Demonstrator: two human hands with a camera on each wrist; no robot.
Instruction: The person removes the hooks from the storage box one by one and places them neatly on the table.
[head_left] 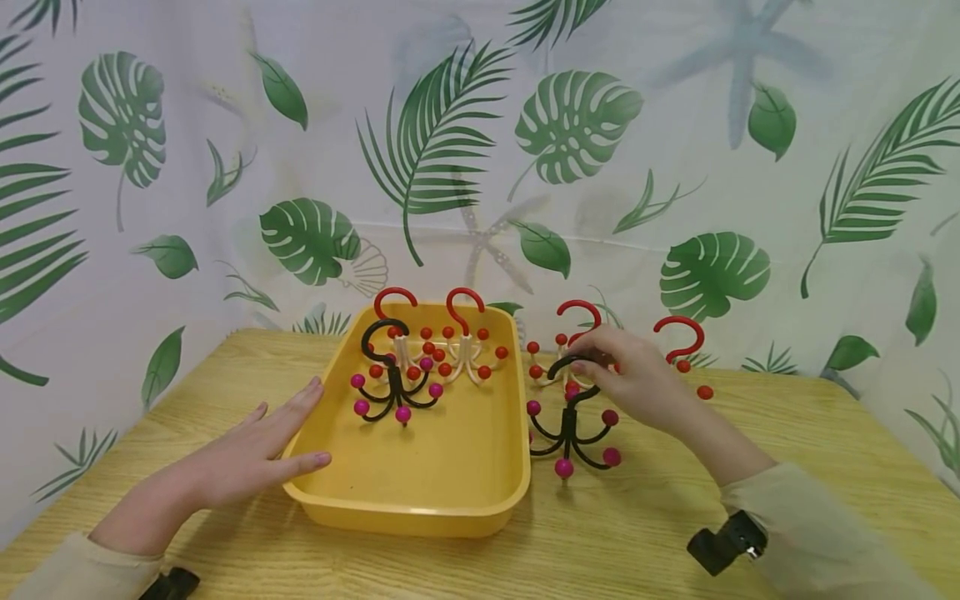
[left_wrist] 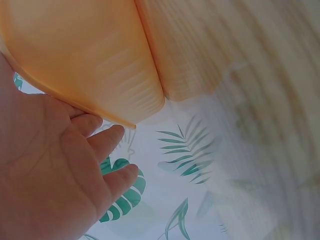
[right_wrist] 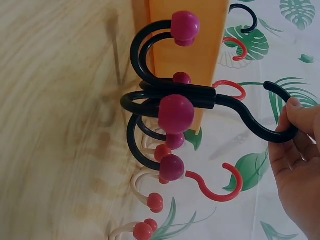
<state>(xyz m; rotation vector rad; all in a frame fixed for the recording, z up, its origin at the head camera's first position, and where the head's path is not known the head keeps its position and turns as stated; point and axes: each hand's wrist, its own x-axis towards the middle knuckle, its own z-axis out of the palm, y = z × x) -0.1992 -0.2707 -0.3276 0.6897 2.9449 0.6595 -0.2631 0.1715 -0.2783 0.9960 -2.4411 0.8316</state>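
My right hand (head_left: 637, 379) pinches the curved top of a black multi-arm hook hanger (head_left: 570, 425) tipped with magenta balls. The hanger is upright just right of the yellow tray (head_left: 405, 510); whether it touches the table I cannot tell. In the right wrist view, thumb and fingers meet on the hook of this black hanger (right_wrist: 200, 95). My left hand (head_left: 247, 454) lies against the tray's left rim, fingers straight. Inside the tray stand another black hanger (head_left: 394, 379) with magenta balls and two cream hangers with red hooks, one at the middle (head_left: 465, 343), one behind the black hanger (head_left: 401, 346).
Behind my right hand stands a cream hanger with a red hook (head_left: 581, 310). Another red hook (head_left: 681, 323) rises farther right, its lower part hidden by the hand. All is on a wooden table (head_left: 637, 542) before a leaf-printed cloth (head_left: 465, 167).
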